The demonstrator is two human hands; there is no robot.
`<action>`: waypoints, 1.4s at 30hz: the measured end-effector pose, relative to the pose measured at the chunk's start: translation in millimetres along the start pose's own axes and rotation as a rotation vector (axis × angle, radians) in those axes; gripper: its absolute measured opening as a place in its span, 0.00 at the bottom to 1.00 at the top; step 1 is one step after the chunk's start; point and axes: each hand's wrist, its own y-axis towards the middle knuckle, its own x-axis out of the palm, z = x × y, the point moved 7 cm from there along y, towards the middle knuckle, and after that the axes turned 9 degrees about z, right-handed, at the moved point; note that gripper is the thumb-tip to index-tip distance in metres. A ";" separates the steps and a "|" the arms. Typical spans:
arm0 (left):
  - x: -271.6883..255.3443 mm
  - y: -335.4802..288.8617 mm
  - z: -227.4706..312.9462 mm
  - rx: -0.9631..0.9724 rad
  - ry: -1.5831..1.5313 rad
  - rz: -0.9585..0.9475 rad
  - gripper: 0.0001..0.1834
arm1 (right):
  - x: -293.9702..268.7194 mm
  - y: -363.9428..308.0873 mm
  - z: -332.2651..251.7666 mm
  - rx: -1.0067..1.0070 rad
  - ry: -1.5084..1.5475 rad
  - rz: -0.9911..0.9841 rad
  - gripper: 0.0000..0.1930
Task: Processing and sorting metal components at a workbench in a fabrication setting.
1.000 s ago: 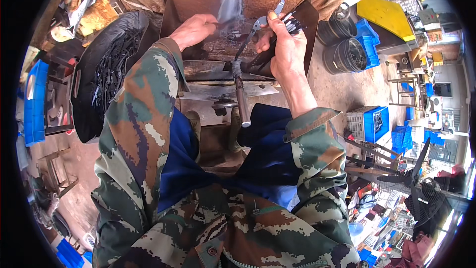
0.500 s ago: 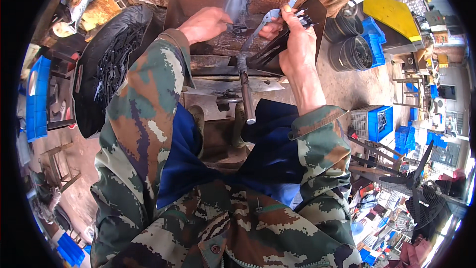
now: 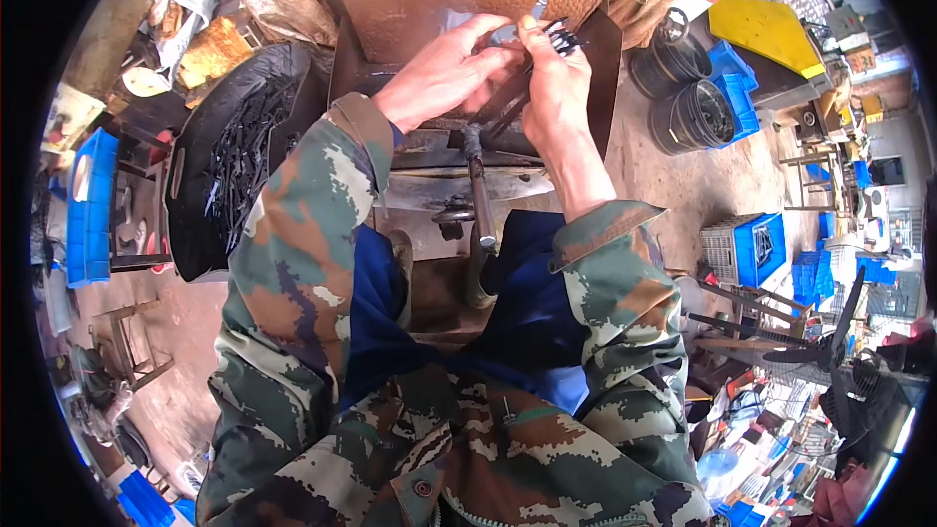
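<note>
My right hand (image 3: pixel 558 88) is closed round a bundle of thin dark metal strips (image 3: pixel 562 38); their dark ends poke out beside the thumb. Under that thumb a flat grey metal piece (image 3: pixel 540 7) sticks up. My left hand (image 3: pixel 444 76) meets the right one, its fingers curled in against the grey piece and the strips. What those fingers pinch is hidden. Below both hands, a round metal bar (image 3: pixel 479 190) juts toward me from a dark metal work stand (image 3: pixel 410 153). Behind the hands stands a brown, rough-faced panel (image 3: pixel 429 0).
At left a black-lined tub (image 3: pixel 239 156) holds many dark strips. Black buckets (image 3: pixel 691 117) and a blue crate (image 3: pixel 759 246) stand on the floor to the right. A black fan (image 3: pixel 830 356) is at lower right, and a blue bin (image 3: pixel 93 205) at far left.
My left hand has moved right, from over the stand to my right hand. The right hand has shifted slightly left and down in the picture. The whitish spray near the panel has shrunk.
</note>
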 end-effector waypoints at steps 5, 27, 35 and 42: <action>-37.8 11.4 -2.9 0.329 0.311 0.154 0.15 | 21.1 -1.2 12.3 0.058 -0.050 -0.135 0.10; -72.5 9.8 17.2 -0.015 -0.381 0.267 0.07 | 41.6 -24.3 5.8 0.214 -0.161 -0.576 0.16; -69.0 2.7 39.0 0.049 -0.552 0.262 0.11 | 36.0 -22.2 -1.4 0.047 -0.126 -0.433 0.12; -45.2 -4.9 54.1 0.104 -0.446 0.144 0.15 | 44.1 -22.8 -26.6 -0.099 -0.063 -0.350 0.13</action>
